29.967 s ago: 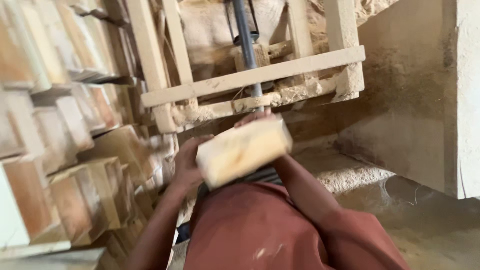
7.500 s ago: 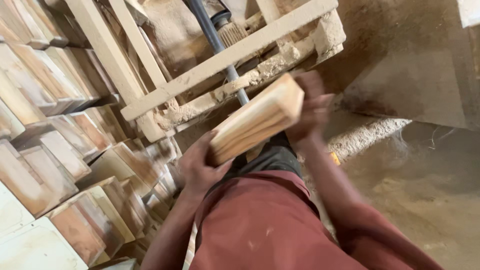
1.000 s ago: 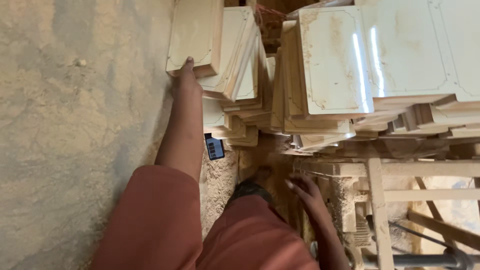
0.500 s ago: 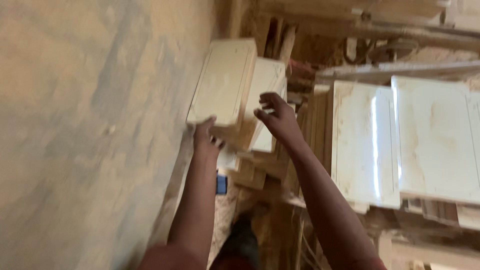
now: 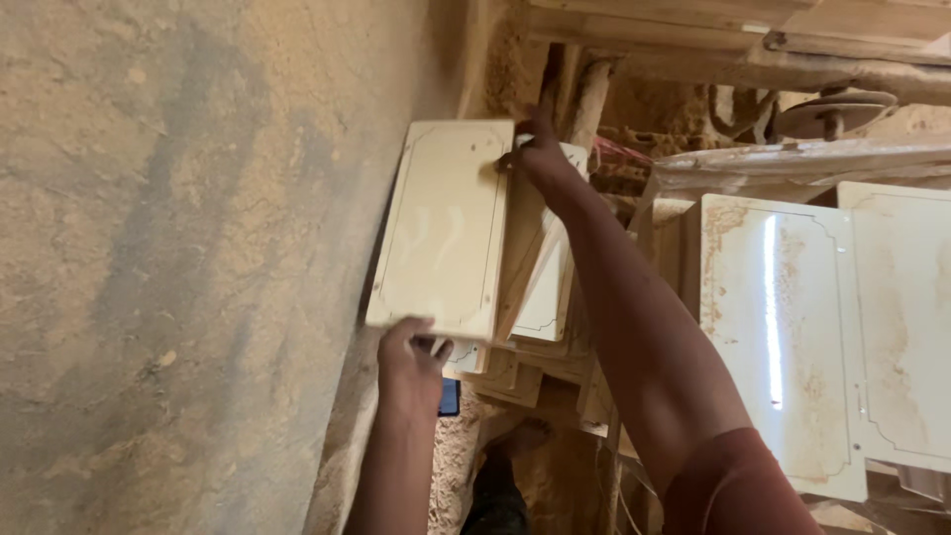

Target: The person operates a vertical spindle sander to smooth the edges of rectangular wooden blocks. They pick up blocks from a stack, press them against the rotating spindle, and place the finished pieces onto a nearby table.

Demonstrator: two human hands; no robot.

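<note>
A cream rectangular panel (image 5: 441,228) with a routed border lies on top of a stack of similar panels (image 5: 543,292), close against a rough wall. My left hand (image 5: 408,357) grips its near end, fingers curled over the edge. My right hand (image 5: 540,159), on an outstretched arm in a red-brown sleeve, grips its far corner. Both hands hold this same panel. The panels underneath are partly hidden by it and by my right arm.
A rough earthen wall (image 5: 178,248) fills the left side. Larger cream panels (image 5: 792,337) stand stacked at the right. A dusty wooden frame (image 5: 753,40) crosses the top. Sawdust covers the floor (image 5: 451,466), where a small dark blue object (image 5: 449,396) lies.
My right hand has moved from the panel's side to its far corner. My left hand has shifted to the near end. The panel now sits slightly farther out from the stack.
</note>
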